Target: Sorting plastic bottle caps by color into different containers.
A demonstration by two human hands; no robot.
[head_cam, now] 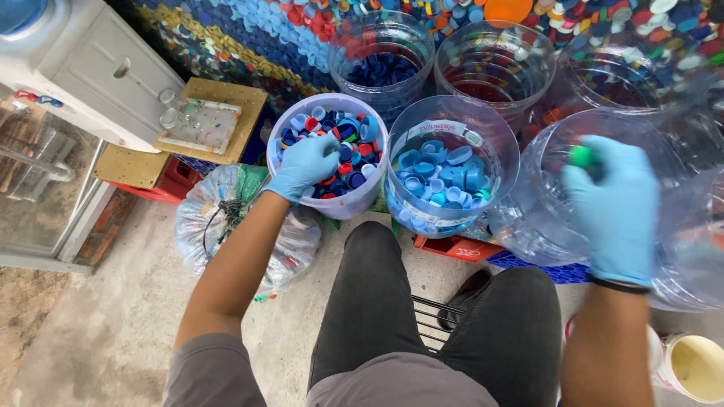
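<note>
My left hand [305, 164], in a blue glove, reaches into a white bucket [280, 130] full of mixed red, blue and white bottle caps; whether it grips a cap is hidden. My right hand [615, 207], also gloved blue, pinches a green cap [581, 156] over the mouth of a large clear cut-off jug [539, 218]. Between them stands a clear jug [486, 132] holding light blue caps [445, 177].
Behind stand clear jugs with dark blue caps [381, 69] and red caps [494, 71]. A tied plastic bag [200, 226] lies left of my knees. A water dispenser [83, 68] stands at far left, a yellow tub [697, 367] at lower right.
</note>
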